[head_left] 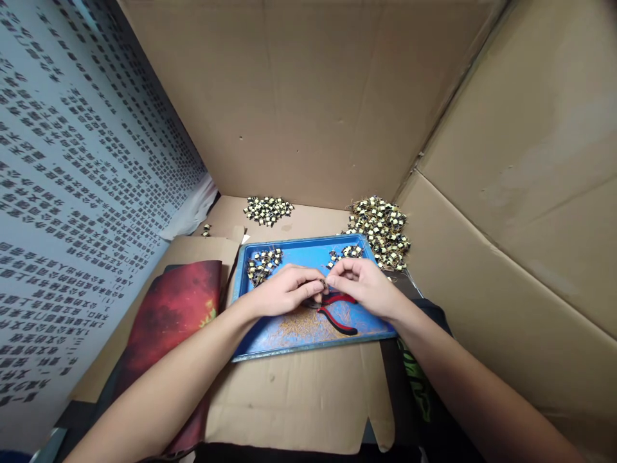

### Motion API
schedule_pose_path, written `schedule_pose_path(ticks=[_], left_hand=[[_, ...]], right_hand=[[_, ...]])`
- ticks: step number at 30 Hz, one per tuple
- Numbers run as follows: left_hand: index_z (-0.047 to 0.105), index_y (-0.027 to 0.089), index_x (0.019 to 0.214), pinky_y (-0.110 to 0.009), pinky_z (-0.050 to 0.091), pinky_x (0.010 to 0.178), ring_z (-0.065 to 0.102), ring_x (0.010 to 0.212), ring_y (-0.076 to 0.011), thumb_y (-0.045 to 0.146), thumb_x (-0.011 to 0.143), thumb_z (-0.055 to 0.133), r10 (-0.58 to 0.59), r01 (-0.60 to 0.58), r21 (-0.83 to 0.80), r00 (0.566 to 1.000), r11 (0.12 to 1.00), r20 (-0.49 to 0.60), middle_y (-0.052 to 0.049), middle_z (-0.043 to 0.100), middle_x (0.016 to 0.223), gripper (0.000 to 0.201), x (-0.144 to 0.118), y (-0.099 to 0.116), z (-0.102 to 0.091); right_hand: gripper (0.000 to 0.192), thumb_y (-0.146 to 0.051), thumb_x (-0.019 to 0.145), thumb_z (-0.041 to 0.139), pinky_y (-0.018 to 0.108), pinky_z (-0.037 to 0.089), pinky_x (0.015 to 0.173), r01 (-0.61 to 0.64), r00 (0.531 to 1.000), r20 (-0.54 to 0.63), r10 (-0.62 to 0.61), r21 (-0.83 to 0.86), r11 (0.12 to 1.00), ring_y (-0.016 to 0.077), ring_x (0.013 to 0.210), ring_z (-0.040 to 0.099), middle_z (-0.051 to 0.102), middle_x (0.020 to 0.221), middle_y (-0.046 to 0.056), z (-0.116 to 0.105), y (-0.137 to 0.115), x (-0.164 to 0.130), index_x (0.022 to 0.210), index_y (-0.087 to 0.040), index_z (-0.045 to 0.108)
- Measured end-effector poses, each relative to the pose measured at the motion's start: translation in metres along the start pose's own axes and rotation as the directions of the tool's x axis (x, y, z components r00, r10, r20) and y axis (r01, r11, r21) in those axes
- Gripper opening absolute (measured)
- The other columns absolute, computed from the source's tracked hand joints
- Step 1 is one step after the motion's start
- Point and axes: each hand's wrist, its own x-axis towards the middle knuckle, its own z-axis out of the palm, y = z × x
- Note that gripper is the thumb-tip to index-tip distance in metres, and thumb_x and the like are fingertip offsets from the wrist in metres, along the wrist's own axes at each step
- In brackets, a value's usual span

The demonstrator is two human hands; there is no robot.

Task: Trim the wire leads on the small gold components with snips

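Observation:
My left hand (284, 290) and my right hand (362, 283) meet over a blue tray (299, 252), fingertips pinched together on one small yellow-and-black component (324, 283). Red-handled pliers (337, 313) lie on the tray just under my hands, beside a scatter of cut wire bits (294, 325). Two small groups of the same components sit in the tray: one at its back left (263, 263), one at its back right (345, 253).
A large heap of components (380, 230) lies behind the tray at right, a smaller heap (267, 209) at back left. Cardboard walls (313, 96) enclose the space. A red mat (168, 315) lies at left, under a printed sheet (72, 193).

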Motion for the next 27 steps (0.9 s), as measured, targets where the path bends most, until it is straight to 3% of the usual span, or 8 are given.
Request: schedule_pose_path(ticks=[4, 9, 12, 17, 19, 22, 24, 27], left_hand=[[0.067, 0.013, 0.100, -0.027, 0.050, 0.078, 0.065, 0.081, -0.0156, 0.041, 0.104, 0.056, -0.025, -0.005, -0.220, 0.991, 0.976, -0.133, -0.006, 0.071, 0.088, 0.031, -0.003, -0.002, 0.000], [0.065, 0.013, 0.099, -0.025, 0.046, 0.074, 0.058, 0.077, -0.0129, 0.041, 0.103, 0.058, -0.087, 0.025, -0.252, 0.968, 0.967, -0.236, -0.004, 0.067, 0.087, 0.029, 0.000, -0.006, 0.002], [0.067, 0.012, 0.097, -0.025, 0.045, 0.070, 0.057, 0.072, -0.0126, 0.042, 0.101, 0.061, -0.137, 0.071, -0.270, 0.962, 0.960, -0.235, -0.004, 0.068, 0.082, 0.031, 0.001, -0.008, 0.003], [0.070, 0.012, 0.098, -0.025, 0.044, 0.067, 0.055, 0.069, -0.0123, 0.045, 0.102, 0.057, -0.146, 0.078, -0.263, 0.958, 0.962, -0.249, -0.005, 0.069, 0.083, 0.036, -0.001, -0.008, 0.003], [0.069, 0.012, 0.106, -0.025, 0.045, 0.068, 0.056, 0.071, -0.0126, 0.045, 0.103, 0.055, -0.127, 0.053, -0.263, 0.954, 0.963, -0.273, -0.005, 0.069, 0.085, 0.036, -0.001, -0.009, 0.003], [0.066, 0.013, 0.111, -0.026, 0.045, 0.070, 0.055, 0.071, -0.0130, 0.046, 0.104, 0.053, -0.110, 0.021, -0.247, 0.929, 0.969, -0.353, -0.004, 0.068, 0.087, 0.036, -0.001, -0.010, 0.002], [0.065, 0.014, 0.110, -0.026, 0.044, 0.069, 0.054, 0.070, -0.0131, 0.047, 0.104, 0.052, -0.106, 0.016, -0.210, 0.898, 0.978, -0.426, -0.004, 0.067, 0.086, 0.036, -0.002, -0.011, 0.002], [0.064, 0.015, 0.103, -0.026, 0.043, 0.068, 0.054, 0.069, -0.0134, 0.048, 0.105, 0.050, -0.093, 0.020, -0.159, 0.880, 0.987, -0.467, -0.003, 0.066, 0.083, 0.037, -0.003, -0.011, 0.000]], right_hand=[[0.019, -0.033, 0.091, 0.063, 0.027, 0.041, 0.057, 0.009, 0.980, -0.187, -0.072, -0.315, 0.949, 0.0131, 0.057, 0.053, 0.063, 0.069, -0.001, -0.012, -0.002, -0.004, 0.081, -0.018, 0.067], [0.015, -0.032, 0.086, 0.075, 0.041, 0.047, 0.089, 0.236, 0.971, 0.155, -0.181, -0.740, 0.630, 0.0266, 0.099, 0.062, 0.070, 0.098, 0.007, -0.001, -0.007, -0.024, 0.095, -0.020, 0.075], [0.026, -0.042, 0.085, 0.076, 0.046, 0.046, 0.092, 0.247, 0.968, 0.192, -0.163, -0.855, 0.456, 0.0317, 0.105, 0.058, 0.067, 0.104, 0.011, 0.015, -0.003, -0.029, 0.096, -0.019, 0.074], [0.016, -0.033, 0.080, 0.070, 0.046, 0.046, 0.090, 0.265, 0.954, 0.188, -0.232, -0.893, 0.363, 0.0311, 0.099, 0.058, 0.064, 0.098, 0.011, 0.028, 0.006, -0.023, 0.085, -0.018, 0.066], [0.014, -0.028, 0.075, 0.068, 0.043, 0.048, 0.085, 0.265, 0.949, 0.162, -0.269, -0.875, 0.406, 0.0280, 0.090, 0.058, 0.063, 0.093, 0.009, 0.026, 0.008, -0.022, 0.085, -0.019, 0.063], [0.018, -0.021, 0.071, 0.065, 0.036, 0.048, 0.073, 0.287, 0.941, 0.099, -0.324, -0.742, 0.606, 0.0211, 0.077, 0.056, 0.061, 0.090, 0.005, 0.017, 0.010, -0.024, 0.088, -0.020, 0.059], [0.018, -0.020, 0.074, 0.066, 0.032, 0.049, 0.069, 0.315, 0.938, 0.054, -0.342, -0.539, 0.781, 0.0187, 0.074, 0.056, 0.061, 0.092, 0.005, 0.010, 0.013, -0.024, 0.090, -0.021, 0.057], [0.016, -0.032, 0.091, 0.060, 0.035, 0.053, 0.078, 0.270, 0.963, 0.003, -0.270, -0.028, 0.962, 0.0209, 0.084, 0.062, 0.063, 0.097, 0.006, 0.003, 0.019, -0.021, 0.103, -0.023, 0.058]])
